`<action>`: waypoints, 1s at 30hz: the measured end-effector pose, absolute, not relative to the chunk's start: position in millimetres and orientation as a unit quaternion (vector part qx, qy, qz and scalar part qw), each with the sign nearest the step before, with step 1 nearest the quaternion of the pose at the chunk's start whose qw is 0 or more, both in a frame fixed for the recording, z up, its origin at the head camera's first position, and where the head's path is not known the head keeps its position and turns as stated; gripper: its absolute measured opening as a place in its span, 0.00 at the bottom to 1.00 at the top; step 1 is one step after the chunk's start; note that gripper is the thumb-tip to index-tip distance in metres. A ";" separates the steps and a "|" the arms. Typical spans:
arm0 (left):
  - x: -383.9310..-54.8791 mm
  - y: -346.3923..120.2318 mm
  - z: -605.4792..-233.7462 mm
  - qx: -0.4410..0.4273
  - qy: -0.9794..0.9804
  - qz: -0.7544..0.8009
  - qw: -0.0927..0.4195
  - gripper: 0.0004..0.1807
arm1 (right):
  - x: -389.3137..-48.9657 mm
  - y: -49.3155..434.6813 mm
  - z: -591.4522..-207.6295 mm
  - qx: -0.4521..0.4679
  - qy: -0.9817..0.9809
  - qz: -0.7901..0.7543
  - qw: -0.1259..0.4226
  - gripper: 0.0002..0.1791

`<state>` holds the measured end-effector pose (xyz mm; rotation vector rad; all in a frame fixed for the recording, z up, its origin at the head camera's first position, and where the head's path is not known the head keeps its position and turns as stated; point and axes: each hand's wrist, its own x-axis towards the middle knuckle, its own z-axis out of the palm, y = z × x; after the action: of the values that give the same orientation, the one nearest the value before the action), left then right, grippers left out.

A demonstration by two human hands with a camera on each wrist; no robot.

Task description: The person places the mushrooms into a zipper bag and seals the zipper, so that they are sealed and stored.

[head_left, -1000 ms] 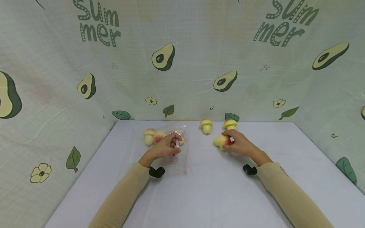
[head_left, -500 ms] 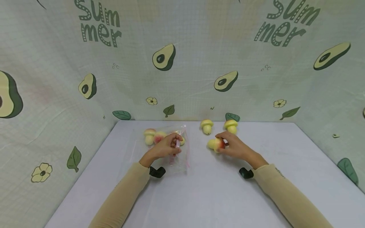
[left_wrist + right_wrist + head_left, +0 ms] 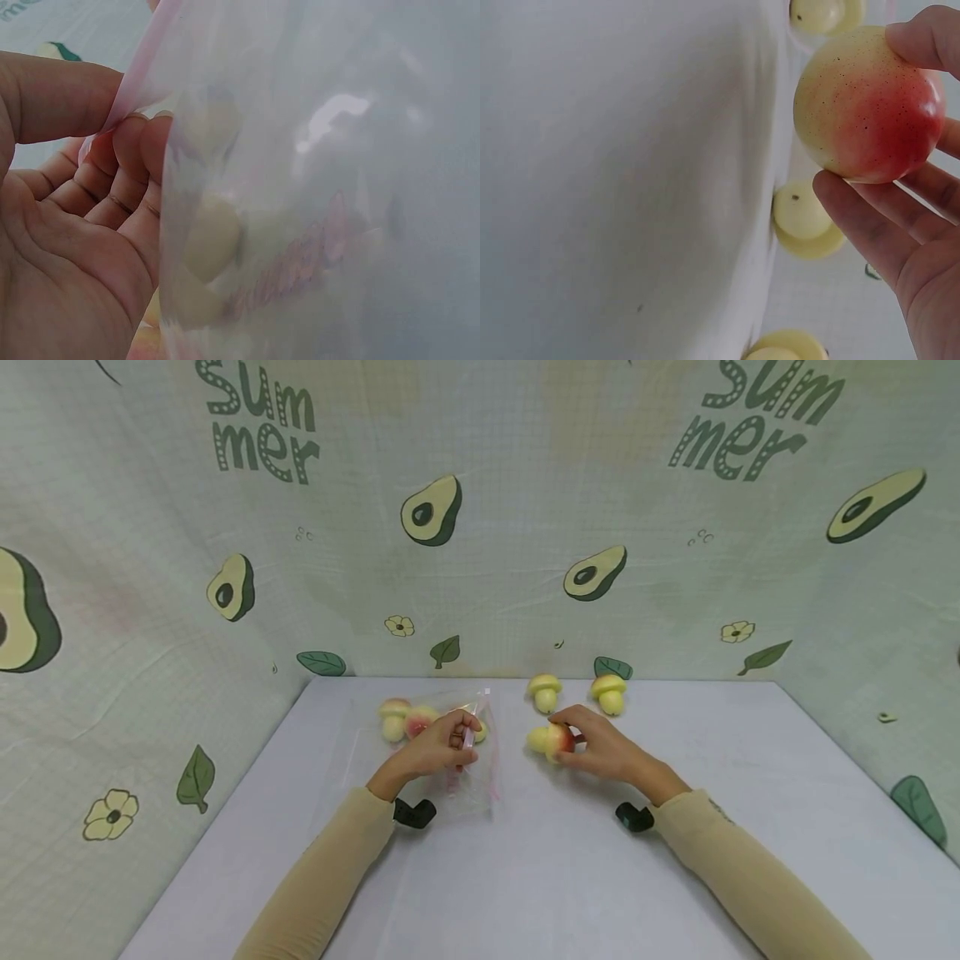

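My left hand (image 3: 431, 750) pinches the pink edge of a clear zip bag (image 3: 474, 797) between thumb and fingertips. Inside the bag lie several toy mushrooms (image 3: 392, 730), pale yellow with reddish caps; in the left wrist view they show blurred through the plastic (image 3: 337, 150). Just right of the bag, my right hand (image 3: 611, 752) grips another toy mushroom (image 3: 540, 740) by its cap, stem pointing left toward the bag. Up close in the right wrist view its round cap (image 3: 866, 105) is red fading to speckled yellow, held between thumb and fingers.
Behind the right hand, a yellow mushroom (image 3: 544, 695) and a second one (image 3: 610, 695) stand near the back edge of the white table (image 3: 510, 877). A cloth printed with avocados (image 3: 510, 527) hangs behind and at both sides.
My right hand has carried its mushroom leftward, closer to the bag, uncovering the back right mushroom fully. The left hand keeps its pinch on the bag in the same place.
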<state>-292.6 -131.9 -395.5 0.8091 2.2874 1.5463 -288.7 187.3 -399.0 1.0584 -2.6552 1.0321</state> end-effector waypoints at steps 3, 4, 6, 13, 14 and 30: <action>-292.3 -131.6 -394.9 0.279 0.786 0.537 0.131 0.22 | -290.2 181.7 -397.1 0.350 -0.869 0.346 0.049 0.28; -292.4 -131.4 -394.8 0.278 0.785 0.537 0.131 0.22 | -291.1 179.8 -396.8 0.352 -0.868 0.347 0.049 0.28; -292.6 -131.2 -394.7 0.277 0.787 0.536 0.130 0.22 | -292.5 175.5 -396.2 0.357 -0.864 0.353 0.046 0.28; -293.2 -131.0 -395.7 0.275 0.785 0.539 0.134 0.22 | -296.1 162.0 -394.6 0.367 -0.858 0.358 0.042 0.27; -293.3 -131.0 -395.7 0.275 0.784 0.540 0.134 0.22 | -296.4 160.0 -393.9 0.368 -0.857 0.359 0.041 0.27; -292.2 -130.2 -393.0 0.280 0.776 0.547 0.140 0.22 | -300.5 132.7 -393.8 0.375 -0.857 0.352 0.005 0.29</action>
<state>-292.2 -130.2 -393.0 0.8102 2.2416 1.5813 -300.5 132.7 -393.8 1.1758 -2.6853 1.1030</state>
